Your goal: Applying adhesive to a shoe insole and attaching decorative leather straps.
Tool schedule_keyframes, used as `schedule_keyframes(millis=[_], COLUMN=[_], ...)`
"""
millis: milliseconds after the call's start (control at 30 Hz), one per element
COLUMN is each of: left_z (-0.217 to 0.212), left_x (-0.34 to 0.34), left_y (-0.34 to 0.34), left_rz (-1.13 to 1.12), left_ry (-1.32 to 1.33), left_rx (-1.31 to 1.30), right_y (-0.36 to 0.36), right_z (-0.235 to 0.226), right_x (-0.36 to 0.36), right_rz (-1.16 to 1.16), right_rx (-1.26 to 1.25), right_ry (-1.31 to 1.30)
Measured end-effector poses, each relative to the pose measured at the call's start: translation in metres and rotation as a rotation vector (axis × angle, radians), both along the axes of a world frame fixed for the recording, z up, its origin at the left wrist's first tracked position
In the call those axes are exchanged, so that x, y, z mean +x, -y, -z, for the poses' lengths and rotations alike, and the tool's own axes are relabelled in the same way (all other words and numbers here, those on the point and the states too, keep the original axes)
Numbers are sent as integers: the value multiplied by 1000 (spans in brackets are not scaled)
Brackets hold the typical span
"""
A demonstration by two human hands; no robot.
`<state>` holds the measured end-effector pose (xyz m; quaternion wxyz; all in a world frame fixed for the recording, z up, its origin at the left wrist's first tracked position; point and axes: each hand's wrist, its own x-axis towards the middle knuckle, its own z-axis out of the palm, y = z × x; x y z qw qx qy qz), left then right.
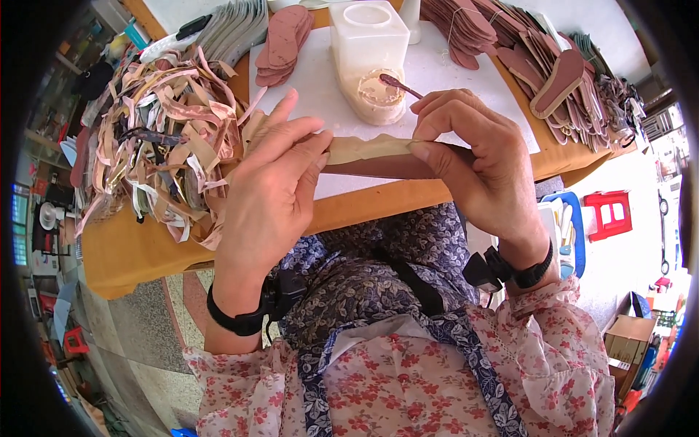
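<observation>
A brown shoe insole (393, 164) with a tan strip (368, 150) along its upper edge is stretched between my hands, tilted on its side. My left hand (273, 175) grips its left end, with the thumb and index finger near the strip and the other fingers stretched out. At the other end my right hand (473, 146) pinches the strip and insole between thumb and index finger. A small brush (397, 83) runs from above the glue pot (375, 109) to my right fingers; whether they hold its handle I cannot tell. The insole's ends are hidden by my hands.
A tangled heap of fabric strips (175, 138) covers the table's left side. Stacked insoles (285, 44) stand behind, with more insole bundles (539, 65) at the back right. A white board (429, 73) lies under the pot. Beside the table are a blue bin (580, 240) and red stool (609, 215).
</observation>
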<state>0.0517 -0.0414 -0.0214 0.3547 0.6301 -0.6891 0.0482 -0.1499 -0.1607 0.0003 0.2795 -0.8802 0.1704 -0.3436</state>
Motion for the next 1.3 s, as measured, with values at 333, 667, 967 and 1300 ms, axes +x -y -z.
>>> schedule_keyframes(millis=[333, 667, 967, 1300], left_z=[-2, -4, -11, -14], left_x=[-2, -3, -3, -14], left_y=[2, 2, -2, -4], left_rz=[19, 32, -43, -11], left_ry=[-70, -14, 171, 227], left_rx=[136, 127, 89, 48], right_y=[3, 7, 3, -2], right_z=[10, 12, 10, 32], right_x=[3, 1, 5, 26], right_rz=[-12, -34, 56, 88], right_rx=[-54, -28, -437, -707], right_ry=[120, 148, 101, 39])
